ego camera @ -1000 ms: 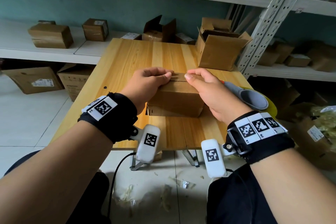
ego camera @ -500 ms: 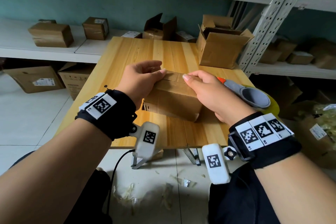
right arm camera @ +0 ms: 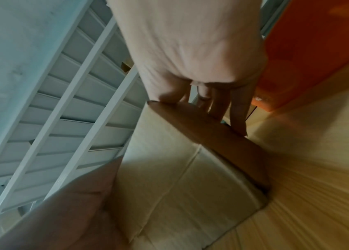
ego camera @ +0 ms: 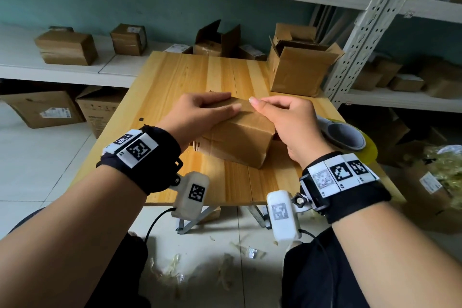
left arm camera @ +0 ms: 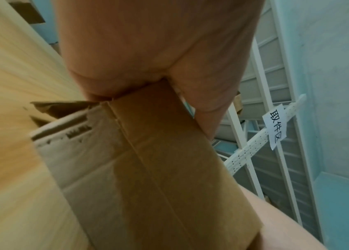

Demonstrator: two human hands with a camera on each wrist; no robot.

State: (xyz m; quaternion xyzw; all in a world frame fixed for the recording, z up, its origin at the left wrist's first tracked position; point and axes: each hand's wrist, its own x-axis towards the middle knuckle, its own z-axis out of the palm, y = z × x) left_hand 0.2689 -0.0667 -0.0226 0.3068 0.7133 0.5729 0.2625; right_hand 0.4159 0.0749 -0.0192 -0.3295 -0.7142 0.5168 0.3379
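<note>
1. Left side: a closed carton (ego camera: 66,47) sits on the shelf, well apart from the work.
2. My left hand (ego camera: 200,117) grips the left end of the box (ego camera: 240,140), fingers laid over the top face and thumb set against the near part of it. The left wrist view confirms the cardboard edge is seated in the fork of the thumb.
3. The box is on the near middle of the table (ego camera: 175,77), directly ahead of and between both hands. Its long axis runs left to right, skewed so the right end sits nearer to me. It is tipped, and only its lower near edge appears to touch the wood.
4. My right hand (ego camera: 287,120) holds the right end, thumb on top and fingers curled down the end face. Both hands are on the box, so neither is the nearer one.
5. Right side: the tape dispenser (ego camera: 345,132) lies just beside the right hand, with an open box (ego camera: 297,70) behind it.
6. Change: one second ago the box lay flat and square to the table edge. It is now lifted on one edge and turned.
</note>
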